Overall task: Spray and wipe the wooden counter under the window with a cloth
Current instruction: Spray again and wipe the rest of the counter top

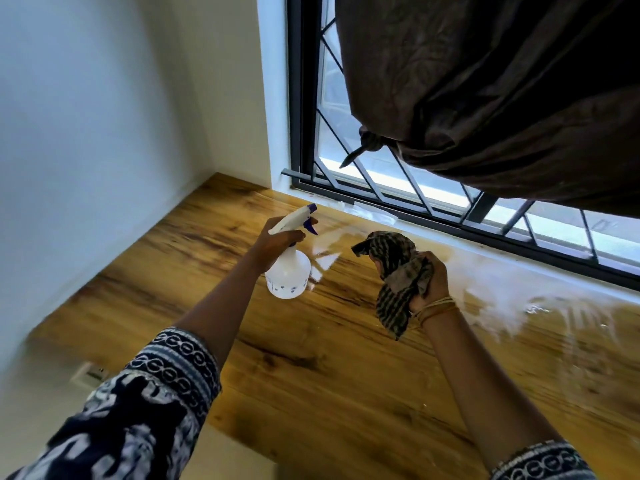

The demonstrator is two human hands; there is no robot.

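The wooden counter [311, 358] lies bare across the middle and lower right of the frame, open to a hand from the near edge. At left the white wall [86, 150] closes it off into a corner. Along the far edge stands the dark window frame [398, 206] with its diagonal grille. The knotted brown curtain [502, 98] hangs low over the upper right, narrowing the room above the counter there.

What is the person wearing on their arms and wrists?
Both arms wear dark navy sleeves with white chain-like patterns: the left sleeve pushed up past the elbow, the right sleeve just peeking in. The right wrist has thin golden bangles.
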